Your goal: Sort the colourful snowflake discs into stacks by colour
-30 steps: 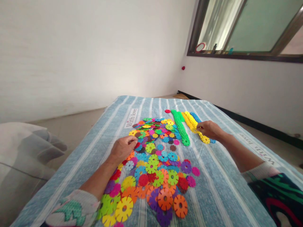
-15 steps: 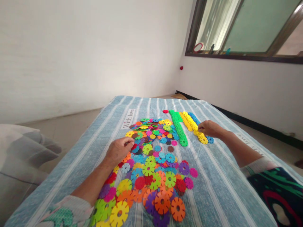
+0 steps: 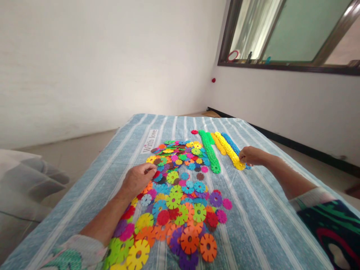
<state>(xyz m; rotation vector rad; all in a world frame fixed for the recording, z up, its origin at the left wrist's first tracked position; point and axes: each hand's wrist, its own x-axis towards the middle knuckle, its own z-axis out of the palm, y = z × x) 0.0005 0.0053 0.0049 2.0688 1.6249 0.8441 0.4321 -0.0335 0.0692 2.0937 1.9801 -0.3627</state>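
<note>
Pale wall [image 3: 112, 56] across the back, faint marks low down. Upper right: window [image 3: 303, 30], dark brown frame, greenish pane; light curtain [image 3: 249, 26] in folds at its left part. Along the sill, left to right: round red-rimmed object [image 3: 233, 56], dark upright item [image 3: 249, 57], small teal item [image 3: 268, 60]; too small to identify. Small red spot [image 3: 213, 80] below the window's left corner. Black skirting [image 3: 270, 141] at the right-hand wall's foot. Floor [image 3: 90, 144] light-toned. Far left: whitish fabric [image 3: 22, 176], thin dark line low across it. Blue-grey cloth [image 3: 135, 133], white-striped, lettered "With love".
</note>
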